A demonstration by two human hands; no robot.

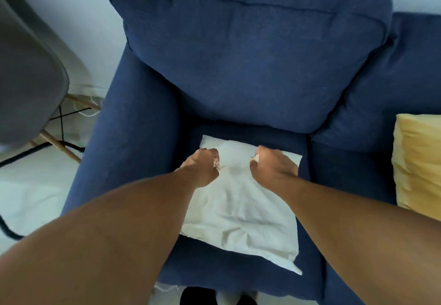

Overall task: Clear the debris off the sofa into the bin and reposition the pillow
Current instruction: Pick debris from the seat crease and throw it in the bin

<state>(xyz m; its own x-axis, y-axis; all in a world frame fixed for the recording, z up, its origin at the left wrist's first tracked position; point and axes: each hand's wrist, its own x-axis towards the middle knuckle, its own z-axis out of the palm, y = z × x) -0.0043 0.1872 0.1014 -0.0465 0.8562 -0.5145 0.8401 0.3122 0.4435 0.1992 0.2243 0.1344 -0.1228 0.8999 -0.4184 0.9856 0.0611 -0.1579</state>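
A white pillow [241, 211] lies flat on the seat of the dark blue sofa [250, 61], crumpled in its middle. Both my hands rest on its far half. My left hand [202, 167] is closed in a fist, and small pale scraps of debris [216, 162] poke out between its fingers. My right hand [272, 167] is also closed, with a pale scrap [254, 159] showing at its thumb side. What else the fists hold is hidden. No bin is in view.
The sofa's left armrest [128, 137] runs beside the seat. A yellow cushion [420, 163] sits on the seat to the right. A grey chair [26, 82] with wooden legs stands on the pale floor at the left, with black cables near it.
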